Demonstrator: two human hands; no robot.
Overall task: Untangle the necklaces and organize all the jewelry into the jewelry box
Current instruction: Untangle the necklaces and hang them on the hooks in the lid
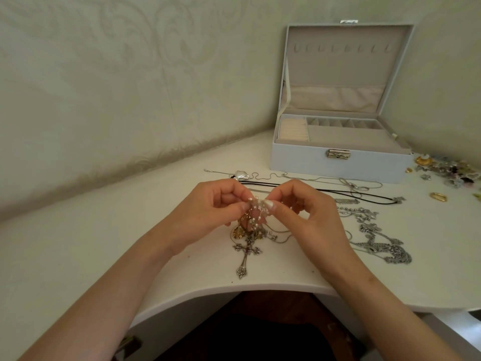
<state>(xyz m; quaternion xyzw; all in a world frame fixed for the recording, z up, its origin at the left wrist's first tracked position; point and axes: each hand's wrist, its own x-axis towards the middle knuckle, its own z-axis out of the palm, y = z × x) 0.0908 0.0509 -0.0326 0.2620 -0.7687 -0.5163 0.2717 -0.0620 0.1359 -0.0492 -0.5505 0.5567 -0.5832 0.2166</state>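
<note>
While left hand point(208, 205) & right hand point(302, 214) each pinch it w/ thumb & fingertips, the necklace tangle point(256, 211) hangs just above the counter point(104, 243), near the front edge. Top: thin strand w/ tiny white beads. Lower: pinkish piece & gold pendant point(239, 231). Silver cross pendant point(247, 254) lies flat below. Jewelry box point(299, 162) at back right, lid upright, white outside, grey lining. Black cord necklace point(338, 192) & silver heart pendant point(242, 175) lie between hands & box; silver chains point(377, 242) lie right of the hands.
</note>
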